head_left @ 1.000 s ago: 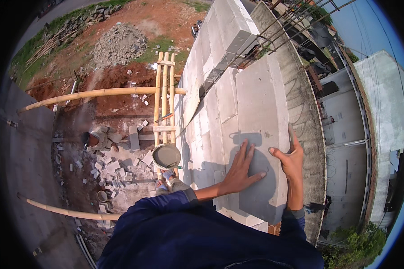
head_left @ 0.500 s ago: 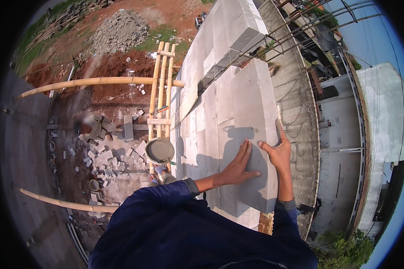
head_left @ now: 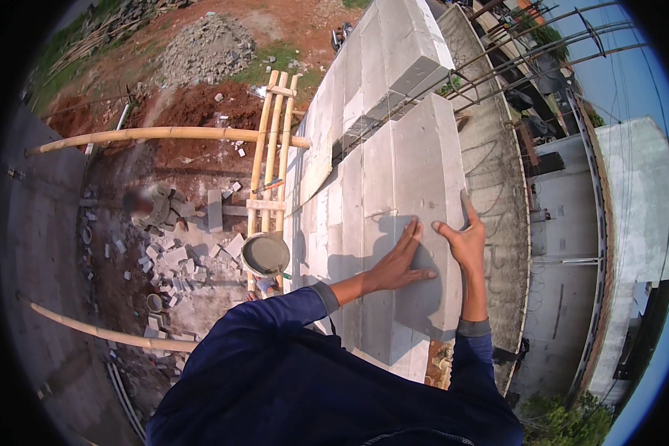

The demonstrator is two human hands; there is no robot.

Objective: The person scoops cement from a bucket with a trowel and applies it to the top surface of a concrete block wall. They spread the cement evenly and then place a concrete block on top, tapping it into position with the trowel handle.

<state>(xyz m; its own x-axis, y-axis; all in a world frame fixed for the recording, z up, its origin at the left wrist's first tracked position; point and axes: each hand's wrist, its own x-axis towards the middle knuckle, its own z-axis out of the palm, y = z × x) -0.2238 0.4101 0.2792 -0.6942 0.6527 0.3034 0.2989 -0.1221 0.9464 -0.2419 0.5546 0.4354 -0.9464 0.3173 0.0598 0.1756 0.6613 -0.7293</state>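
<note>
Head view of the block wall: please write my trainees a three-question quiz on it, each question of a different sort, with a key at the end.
1. Multiple choice: what is the left hand touching?
a) a steel bar
b) the pale block
c) a bamboo pole

2. True or false: the right hand is at the edge of that same block, apart from the left hand.

3. Fill in the blank: to the left of the wall, the round bucket is filled with something ____ in colour.

Key: 1 b; 2 true; 3 grey.
</note>
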